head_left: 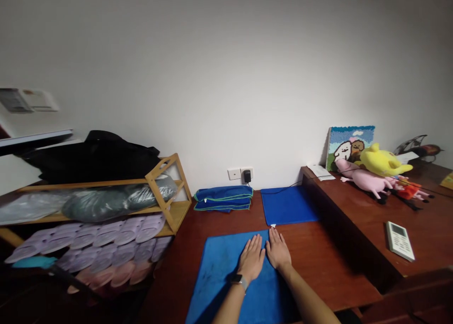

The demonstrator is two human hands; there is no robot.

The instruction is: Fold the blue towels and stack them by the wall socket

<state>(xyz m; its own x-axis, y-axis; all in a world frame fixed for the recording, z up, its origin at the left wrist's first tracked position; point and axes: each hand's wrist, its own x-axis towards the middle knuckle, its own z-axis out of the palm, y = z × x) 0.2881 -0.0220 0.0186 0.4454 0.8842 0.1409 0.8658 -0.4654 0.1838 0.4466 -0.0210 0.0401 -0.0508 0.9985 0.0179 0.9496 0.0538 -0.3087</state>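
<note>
A light blue cloth (215,262) with some dark stains lies spread on the brown wooden tabletop in front of me. My left hand (252,258) rests flat on it, palm down with fingers stretched out, a watch on the wrist. Beside it, my right hand (278,251) lies flat over the cloth's right edge, fingers extended, tips near a small white tag. A darker blue cloth (290,206) lies flat just beyond my right hand. Behind on the left sits a pile of folded blue cloths (223,199) with green edging. Neither hand grasps anything.
On the left, a wooden rack (180,211) holds purple and pink slippers (106,232) and a black bag (95,159). A raised desk (357,215) on the right carries plush toys (382,161), a picture (350,145) and a white remote-like device (399,240). A plug (247,176) sits in the wall socket.
</note>
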